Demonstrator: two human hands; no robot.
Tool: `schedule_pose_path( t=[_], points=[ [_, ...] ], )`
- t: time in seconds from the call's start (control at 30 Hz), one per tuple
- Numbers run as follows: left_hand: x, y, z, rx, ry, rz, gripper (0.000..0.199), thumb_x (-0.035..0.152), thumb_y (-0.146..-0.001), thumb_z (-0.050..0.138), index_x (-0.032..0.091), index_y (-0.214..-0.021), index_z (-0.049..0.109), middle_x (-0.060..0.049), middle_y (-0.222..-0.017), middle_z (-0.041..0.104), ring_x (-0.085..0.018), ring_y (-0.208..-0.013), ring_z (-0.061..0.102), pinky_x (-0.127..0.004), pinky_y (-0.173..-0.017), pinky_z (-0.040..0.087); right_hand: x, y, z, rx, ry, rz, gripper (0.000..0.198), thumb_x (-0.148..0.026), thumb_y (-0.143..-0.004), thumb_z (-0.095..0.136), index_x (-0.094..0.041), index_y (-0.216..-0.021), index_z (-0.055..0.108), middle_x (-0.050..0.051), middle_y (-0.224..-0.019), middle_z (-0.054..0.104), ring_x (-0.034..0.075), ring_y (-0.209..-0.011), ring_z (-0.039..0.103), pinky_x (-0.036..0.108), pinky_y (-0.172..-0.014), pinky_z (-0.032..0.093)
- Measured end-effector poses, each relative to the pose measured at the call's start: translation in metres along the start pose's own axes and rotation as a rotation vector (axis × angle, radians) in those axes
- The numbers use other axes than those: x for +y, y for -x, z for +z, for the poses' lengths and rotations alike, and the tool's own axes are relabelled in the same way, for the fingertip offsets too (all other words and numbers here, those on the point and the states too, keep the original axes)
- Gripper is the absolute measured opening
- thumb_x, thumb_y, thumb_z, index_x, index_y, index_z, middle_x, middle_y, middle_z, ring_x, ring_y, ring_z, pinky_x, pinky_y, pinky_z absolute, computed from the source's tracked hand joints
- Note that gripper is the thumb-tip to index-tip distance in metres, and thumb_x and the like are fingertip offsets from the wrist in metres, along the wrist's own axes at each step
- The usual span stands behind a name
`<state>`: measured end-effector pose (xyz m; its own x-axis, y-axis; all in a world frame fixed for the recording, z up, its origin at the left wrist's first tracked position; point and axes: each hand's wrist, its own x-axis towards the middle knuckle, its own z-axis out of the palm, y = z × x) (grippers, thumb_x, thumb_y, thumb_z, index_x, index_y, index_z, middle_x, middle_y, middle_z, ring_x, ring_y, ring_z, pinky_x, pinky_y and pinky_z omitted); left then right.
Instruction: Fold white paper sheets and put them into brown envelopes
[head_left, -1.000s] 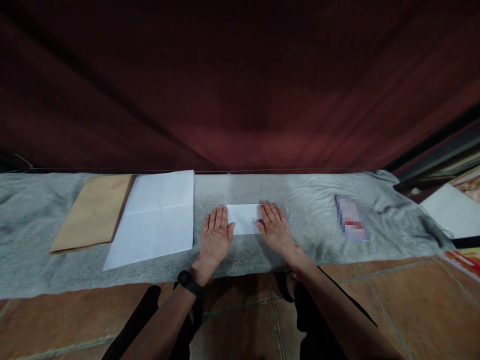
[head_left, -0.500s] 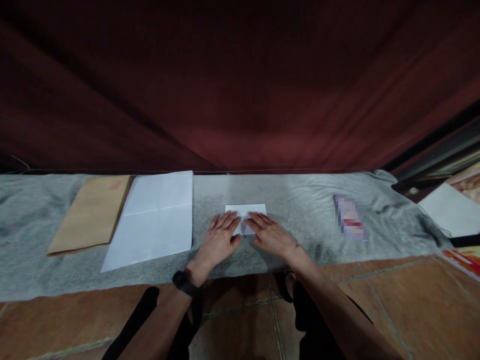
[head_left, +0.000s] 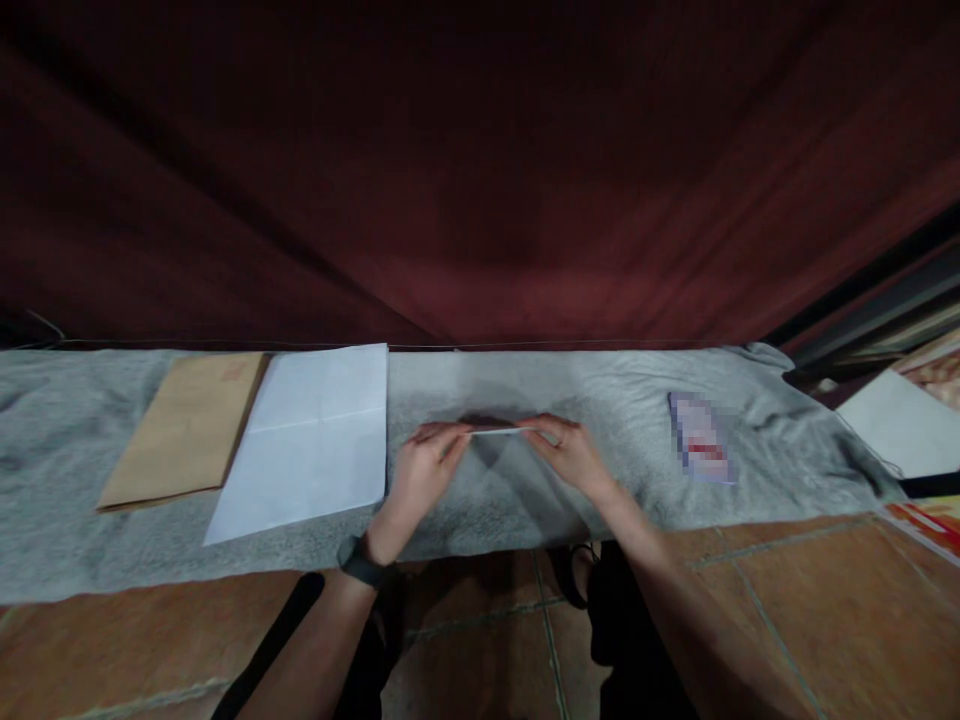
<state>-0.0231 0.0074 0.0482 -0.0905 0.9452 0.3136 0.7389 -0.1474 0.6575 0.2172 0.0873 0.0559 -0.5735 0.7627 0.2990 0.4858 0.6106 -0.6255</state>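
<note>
Between my two hands a folded sheet of white paper [head_left: 496, 431] is held up edge-on, so only a thin white line of it shows. My left hand [head_left: 429, 460] pinches its left end between thumb and fingers. The right end is pinched by my right hand [head_left: 564, 455]. Under the paper lies a grey cloth [head_left: 495, 510], with the shadow of the hands on it. To the left, a stack of white paper [head_left: 315, 440] with a crease across it lies flat.
A brown paper envelope [head_left: 184, 430] lies left of the white stack. On the right of the cloth is a blurred purplish packet [head_left: 703, 440]. A dark red curtain [head_left: 480, 200] hangs behind. White and printed sheets [head_left: 907, 420] stand at the far right.
The folded paper lay flat under my spread fingers. Now both hands have closed on its ends and lifted it off the cloth, turning it edge-on.
</note>
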Motion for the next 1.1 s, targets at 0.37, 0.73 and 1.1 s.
schedule_pose_path(
  t=[0.37,0.73,1.1],
  points=[
    [-0.008,-0.019,0.025,0.161,0.314,-0.477,0.017,0.033,-0.083,0.062,0.019,-0.076,0.069,0.001,-0.066,0.067,-0.014,-0.06,0.058,-0.024,-0.058,0.041,0.023,-0.017,0.029,0.199,-0.242,0.42,0.025,-0.035,-0.089,0.055,-0.023,-0.103,0.072,-0.002,-0.072,0.069,0.016,-0.059,0.059,0.026,-0.058,0.049],
    [0.012,-0.013,0.027,0.008,-0.457,-0.458,0.023,0.028,-0.095,0.05,0.021,-0.106,0.069,-0.011,-0.1,0.075,-0.026,-0.093,0.07,-0.036,-0.082,0.048,-0.014,0.001,0.071,-0.077,0.296,0.01,0.045,-0.028,-0.104,0.037,-0.014,-0.144,0.053,0.011,-0.151,0.052,0.023,-0.14,0.046,0.043,-0.119,0.036],
    [0.014,0.021,0.076,-0.125,-0.419,0.014,0.066,0.051,-0.103,0.028,0.009,-0.154,0.033,-0.017,-0.158,0.04,-0.026,-0.15,0.032,-0.049,-0.124,0.025,-0.006,0.022,0.094,-0.14,0.507,-0.07,0.058,-0.021,-0.101,0.037,-0.008,-0.157,0.028,0.014,-0.162,0.033,0.025,-0.152,0.027,0.046,-0.125,0.022]
  ],
)
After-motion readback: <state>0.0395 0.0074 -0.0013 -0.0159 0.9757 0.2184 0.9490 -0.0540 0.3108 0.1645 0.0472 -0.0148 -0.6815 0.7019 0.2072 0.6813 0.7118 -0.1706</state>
